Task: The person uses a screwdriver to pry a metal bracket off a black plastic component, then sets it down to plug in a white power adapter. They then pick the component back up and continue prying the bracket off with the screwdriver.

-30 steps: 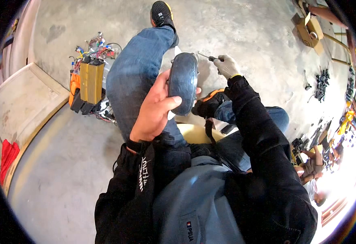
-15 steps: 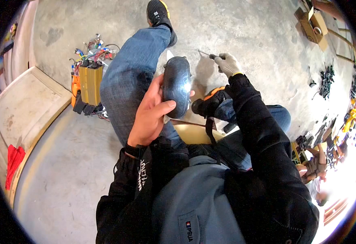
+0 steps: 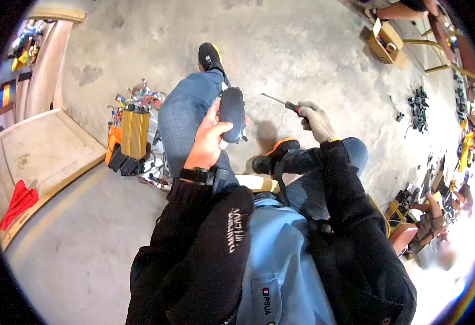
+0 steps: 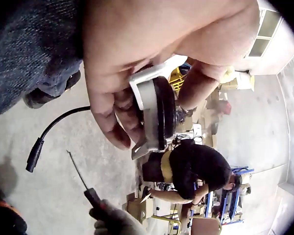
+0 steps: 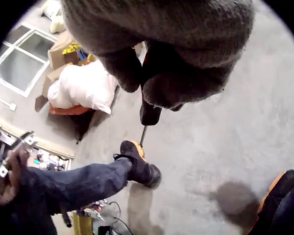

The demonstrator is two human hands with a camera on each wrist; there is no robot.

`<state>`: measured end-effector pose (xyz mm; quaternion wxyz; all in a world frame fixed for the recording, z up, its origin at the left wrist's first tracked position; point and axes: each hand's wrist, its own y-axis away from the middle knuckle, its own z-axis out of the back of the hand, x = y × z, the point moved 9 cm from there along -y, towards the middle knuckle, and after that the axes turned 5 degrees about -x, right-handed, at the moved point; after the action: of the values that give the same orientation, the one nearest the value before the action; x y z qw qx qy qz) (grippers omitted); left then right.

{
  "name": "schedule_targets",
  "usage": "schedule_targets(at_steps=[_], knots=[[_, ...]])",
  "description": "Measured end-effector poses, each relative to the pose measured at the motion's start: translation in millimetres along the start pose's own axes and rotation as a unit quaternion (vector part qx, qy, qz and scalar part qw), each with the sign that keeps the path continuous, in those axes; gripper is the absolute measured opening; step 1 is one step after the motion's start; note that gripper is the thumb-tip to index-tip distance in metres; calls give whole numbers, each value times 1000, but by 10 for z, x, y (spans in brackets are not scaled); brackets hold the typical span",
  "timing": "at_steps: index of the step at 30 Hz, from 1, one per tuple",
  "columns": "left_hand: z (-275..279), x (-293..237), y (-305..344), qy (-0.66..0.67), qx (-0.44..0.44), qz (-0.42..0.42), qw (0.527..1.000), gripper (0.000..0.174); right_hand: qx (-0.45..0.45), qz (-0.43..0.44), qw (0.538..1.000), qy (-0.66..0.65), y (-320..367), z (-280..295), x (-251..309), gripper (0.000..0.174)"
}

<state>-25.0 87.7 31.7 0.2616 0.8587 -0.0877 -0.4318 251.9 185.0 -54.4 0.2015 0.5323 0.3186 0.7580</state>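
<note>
My bare left hand (image 3: 206, 142) holds a black oval unit (image 3: 232, 112) upright over my lap, thumb on its near side and fingers behind. In the left wrist view the unit is edge-on, with a pale bracket (image 4: 146, 93) at its back and a black cable ending in a plug (image 4: 35, 155). To the right, apart from the unit, my gloved right hand (image 3: 317, 122) grips a screwdriver (image 3: 291, 106) by its dark handle. Its thin shaft points away to the left, over the floor. The right wrist view shows gloved fingers wrapped around the handle (image 5: 150, 113).
Left of my leg stands a gold finned metal box (image 3: 135, 134) with tangled wires. A wooden panel (image 3: 58, 141) with a red cloth (image 3: 19, 203) lies farther left. Cardboard box (image 3: 385, 46) and black parts (image 3: 419, 111) are on the floor at right. Other people are nearby.
The head view has shifted, so the hands sit lower in it. The oval unit has turned, its glossy face now dull. The right hand still grips the screwdriver, its shaft more plainly seen.
</note>
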Motion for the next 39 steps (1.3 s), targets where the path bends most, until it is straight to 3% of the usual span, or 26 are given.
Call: schedule_targets(at_steps=[10, 14, 15, 20, 32, 39], knots=[[37, 185, 121, -19, -19, -61, 998, 83, 22, 13, 988, -152, 1136, 346, -157, 33], [37, 236, 53, -73, 15, -67, 995, 70, 36, 32, 983, -175, 1379, 366, -198, 34], [-14, 223, 98, -69, 4, -54, 996, 61, 35, 35, 982, -180, 1398, 377, -225, 34], [2, 332, 87, -66, 15, -15, 998, 50, 59, 47, 975, -209, 1414, 375, -198, 32], [309, 553, -45, -83, 1, -1, 997, 41, 115, 62, 969, -209, 1389, 313, -269, 33], [377, 591, -82, -50, -12, 12, 999, 39, 128, 26, 952, -276, 1342, 294, -338, 30]])
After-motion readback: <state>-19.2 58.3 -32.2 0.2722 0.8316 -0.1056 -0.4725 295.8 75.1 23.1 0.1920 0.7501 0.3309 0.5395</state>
